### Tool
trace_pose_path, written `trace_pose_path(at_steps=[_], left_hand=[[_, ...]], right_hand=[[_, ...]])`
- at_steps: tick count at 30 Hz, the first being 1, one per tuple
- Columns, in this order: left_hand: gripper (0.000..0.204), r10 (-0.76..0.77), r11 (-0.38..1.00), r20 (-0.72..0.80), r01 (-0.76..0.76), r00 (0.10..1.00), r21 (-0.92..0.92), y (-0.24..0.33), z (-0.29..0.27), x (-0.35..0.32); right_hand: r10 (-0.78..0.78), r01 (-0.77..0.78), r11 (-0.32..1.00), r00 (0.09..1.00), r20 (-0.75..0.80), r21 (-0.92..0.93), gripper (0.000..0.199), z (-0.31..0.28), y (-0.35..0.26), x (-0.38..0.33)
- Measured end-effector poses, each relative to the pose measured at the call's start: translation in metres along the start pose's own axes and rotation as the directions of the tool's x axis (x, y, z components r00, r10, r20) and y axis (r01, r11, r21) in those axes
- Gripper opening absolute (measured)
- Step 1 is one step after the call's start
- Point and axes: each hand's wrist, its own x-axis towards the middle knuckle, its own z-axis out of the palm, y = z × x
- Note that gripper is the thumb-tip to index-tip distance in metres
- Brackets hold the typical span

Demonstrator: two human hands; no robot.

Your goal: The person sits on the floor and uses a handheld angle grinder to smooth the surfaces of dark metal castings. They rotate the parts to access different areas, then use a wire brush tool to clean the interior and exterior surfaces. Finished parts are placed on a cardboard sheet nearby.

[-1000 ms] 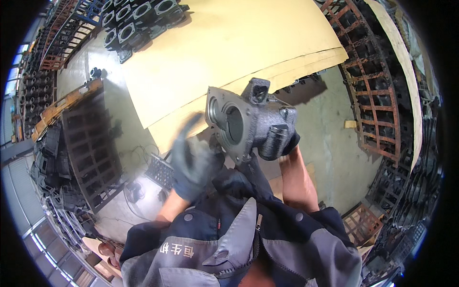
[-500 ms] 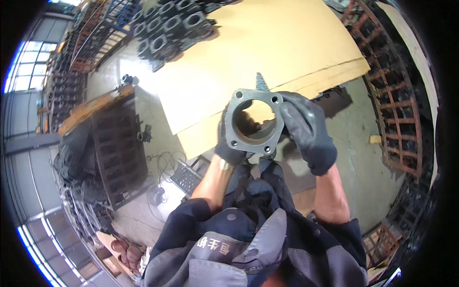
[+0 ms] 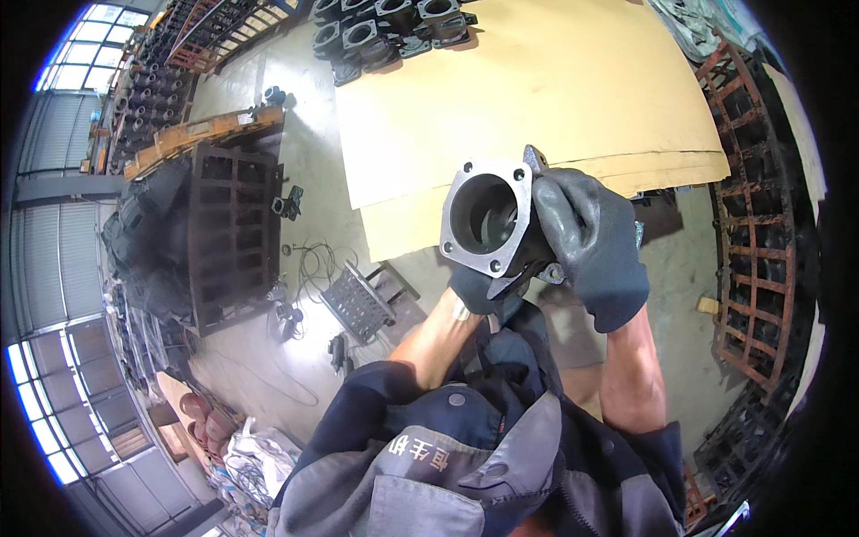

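Note:
Both of my gloved hands hold a dark cast-metal pipe housing (image 3: 479, 215) in front of me, over the near edge of the sheet-covered table. Its square flange is bare, pale metal with a bolt hole at each corner, and the round bore opens toward me, slightly tilted. My left hand (image 3: 474, 288) is closed under the lower side, its fingers largely hidden by the flange. At the right side, my right hand (image 3: 591, 242) grips the body behind the flange with bent fingers. Below the flange a small lug with a hole shows.
Similar dark castings (image 3: 380, 40) stand in rows at the far left of the tan-sheeted table (image 3: 537, 98). Rusty metal racks (image 3: 752, 259) line the right. To the left are a dark crate (image 3: 237, 233), a low perforated stand (image 3: 358, 304) and loose cables (image 3: 318, 268) on the floor.
The housing has been turned and tilted, so its inner wall shows where the bore was seen through before. Both hands stay on it. The whole view has shifted, with the surroundings displaced rightward.

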Motion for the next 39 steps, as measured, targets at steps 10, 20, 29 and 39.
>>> trace_pose_path(at_steps=[10,20,29,39], left_hand=[[0.056,0.089,0.992,-0.291,-0.058,0.952,0.114,0.002,-0.043,-0.001],[0.029,0.158,0.929,-0.399,0.000,0.903,0.369,0.068,-0.074,0.021],[0.031,-0.140,0.837,-0.494,-0.164,0.858,-0.521,0.044,-0.117,0.061],[0.028,-0.213,0.800,-0.529,-0.164,0.822,-0.577,0.012,-0.095,0.103]], right_hand=[[-0.118,0.080,0.982,0.967,0.225,0.170,0.023,0.037,0.062,0.027],[-0.323,0.324,0.945,0.909,0.262,0.042,0.046,0.085,0.090,0.074],[0.417,-0.535,0.806,0.816,0.400,0.253,0.033,0.093,0.101,0.085],[0.586,-0.803,0.537,0.575,0.571,0.259,0.038,0.068,0.115,0.117]])
